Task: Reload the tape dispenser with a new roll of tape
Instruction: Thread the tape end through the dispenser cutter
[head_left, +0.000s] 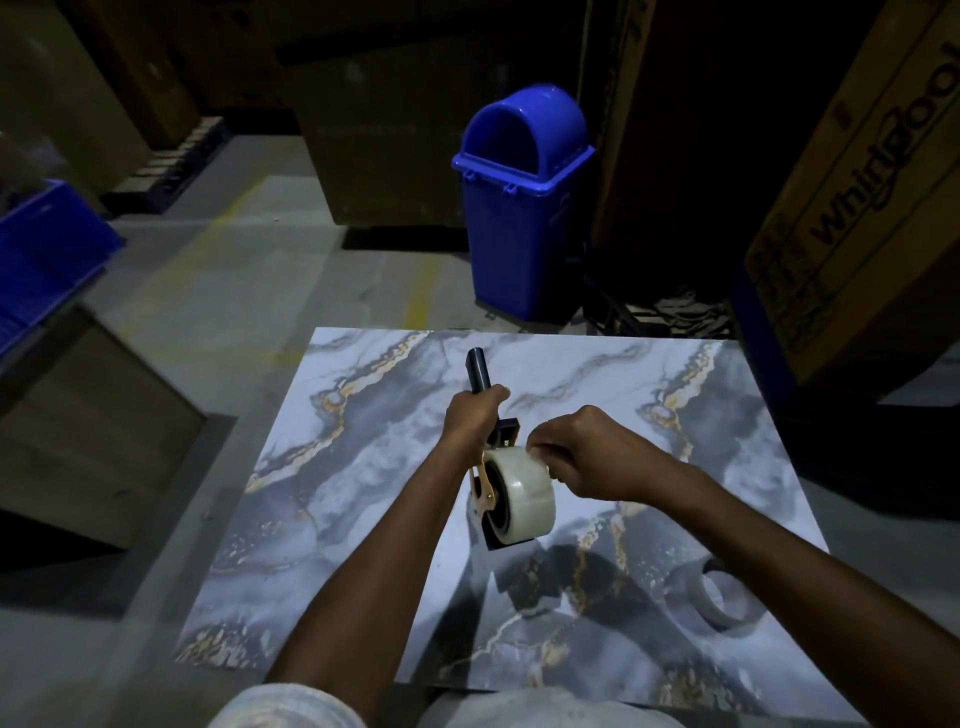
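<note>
Left hand (474, 415) clenches handle of black plastic tape dispenser (506, 430); right hand (584, 453) pinches top edge of glossy white tape roll (525, 488). Likely freeing tape end: peel slow, straight toward blade.

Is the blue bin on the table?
No, the blue bin stands on the floor behind the table.

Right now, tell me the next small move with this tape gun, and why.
Probably peel the tape end free: the tape roll already sits on the dispenser, the left hand grips its handle, and the right hand pinches the roll's top edge.
</note>
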